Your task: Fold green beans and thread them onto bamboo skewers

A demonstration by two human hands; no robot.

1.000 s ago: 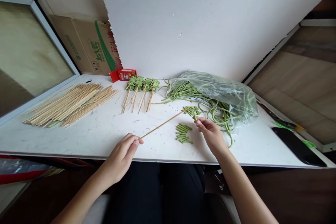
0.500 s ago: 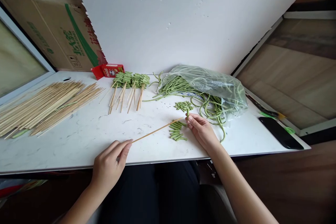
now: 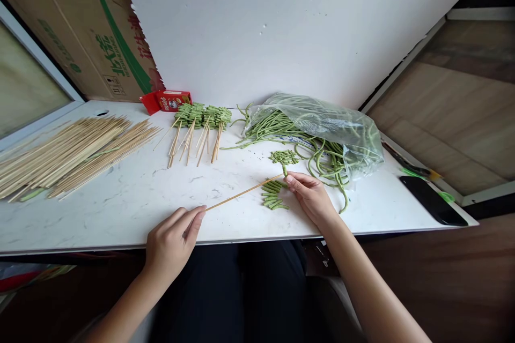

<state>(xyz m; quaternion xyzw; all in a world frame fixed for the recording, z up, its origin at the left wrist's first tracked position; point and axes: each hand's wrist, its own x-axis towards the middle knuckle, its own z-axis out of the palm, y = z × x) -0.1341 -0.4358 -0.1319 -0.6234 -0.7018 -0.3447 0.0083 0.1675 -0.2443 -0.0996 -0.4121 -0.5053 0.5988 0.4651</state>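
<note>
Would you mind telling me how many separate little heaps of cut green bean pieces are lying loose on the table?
2: one heap lies beside the right hand, under the skewer's tip; the other heap lies just beyond it, by the bag. More may hide inside the bag.

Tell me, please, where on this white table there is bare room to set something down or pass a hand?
The widest bare patch lies between the loose skewers, the finished bean skewers and the left hand. A smaller strip runs along the table edge between the right hand and the black phone. It is crowded around the cut bean pieces and the bean bag.
</note>
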